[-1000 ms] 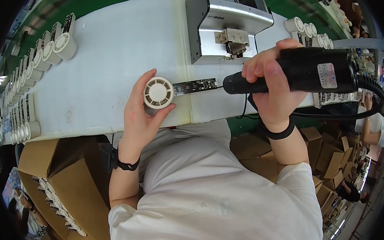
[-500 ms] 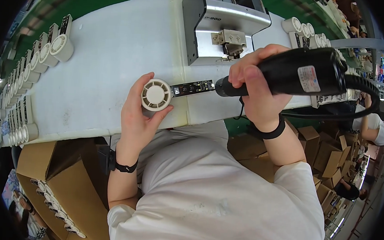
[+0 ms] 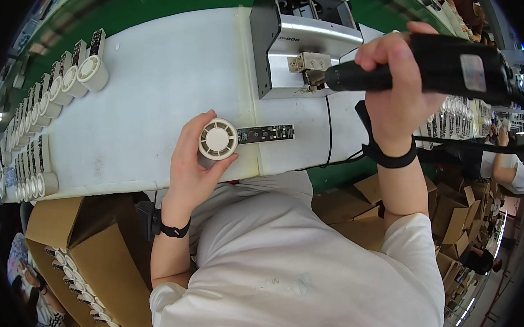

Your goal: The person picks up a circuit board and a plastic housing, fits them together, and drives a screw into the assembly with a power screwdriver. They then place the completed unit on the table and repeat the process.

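Observation:
My left hand [image 3: 191, 166] holds a white round slotted housing [image 3: 218, 139] between thumb and fingers, its ribbed face up. From the housing a narrow black circuit board [image 3: 268, 133] sticks out to the right, above the white tabletop. My right hand [image 3: 402, 82] is wrapped round a black corded electric screwdriver [image 3: 454, 64], held nearly level. The screwdriver's tip is at the metal outlet block [image 3: 309, 62] of a silver and black screw feeder [image 3: 306, 33]; whether they touch I cannot tell.
Several similar housings with boards [image 3: 75, 80] stand in rows at the left, with more [image 3: 457, 118] at the right. An open cardboard box [image 3: 109, 262] holding such parts is below the table, left. A black cable [image 3: 329, 131] crosses the table edge. Other people are at the sides.
The electric screwdriver in my right hand has moved up and right, from the circuit board's end to the screw feeder's outlet. My left hand still holds the housing, with little shift.

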Tool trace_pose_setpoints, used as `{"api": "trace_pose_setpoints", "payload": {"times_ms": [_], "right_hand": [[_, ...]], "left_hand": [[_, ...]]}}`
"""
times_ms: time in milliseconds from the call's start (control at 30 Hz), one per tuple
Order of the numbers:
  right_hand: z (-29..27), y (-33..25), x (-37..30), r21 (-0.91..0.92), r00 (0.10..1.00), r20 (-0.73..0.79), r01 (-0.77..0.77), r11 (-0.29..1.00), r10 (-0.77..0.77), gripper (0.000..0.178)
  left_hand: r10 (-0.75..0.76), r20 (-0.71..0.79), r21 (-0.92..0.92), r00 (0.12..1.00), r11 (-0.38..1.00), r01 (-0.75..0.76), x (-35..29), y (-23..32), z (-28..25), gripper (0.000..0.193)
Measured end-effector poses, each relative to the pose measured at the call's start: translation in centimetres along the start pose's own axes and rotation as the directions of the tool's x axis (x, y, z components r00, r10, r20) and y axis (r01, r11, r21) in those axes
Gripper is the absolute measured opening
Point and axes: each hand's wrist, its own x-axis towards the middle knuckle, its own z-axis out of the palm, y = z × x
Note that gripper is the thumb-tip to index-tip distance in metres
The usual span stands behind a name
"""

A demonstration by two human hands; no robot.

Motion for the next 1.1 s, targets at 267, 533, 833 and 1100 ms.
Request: {"api": "trace_pose_setpoints", "payload": {"times_ms": [267,533,833,1100], "right_hand": [[0.3,1.8,0.6,-0.024,0.995,0.093,-0.024,0.999,0.026,0.026],[2.6,-0.4,-3.0,0.192,0.982,0.079,-0.186,0.964,0.173,0.026],[6.3,0.8,-4.4,0.042,0.948,0.287,-0.157,0.987,0.139,0.033],[7.0,1.4,-4.5,0.054,0.935,0.284,-0.236,0.97,0.211,0.035]], "left_hand": [[-0.069,0.009,-0.12,0.998,0.99,0.07,0.0,0.2,-0.2,0.072],[-0.09,0.05,-0.131,0.995,0.987,0.096,0.2,0.2,-0.3,0.075],[-0.107,0.067,-0.197,0.992,0.973,0.118,0.2,0.2,-0.3,0.073],[-0.074,0.056,-0.165,0.996,0.983,0.082,0.2,0.0,-0.3,0.073]]}}
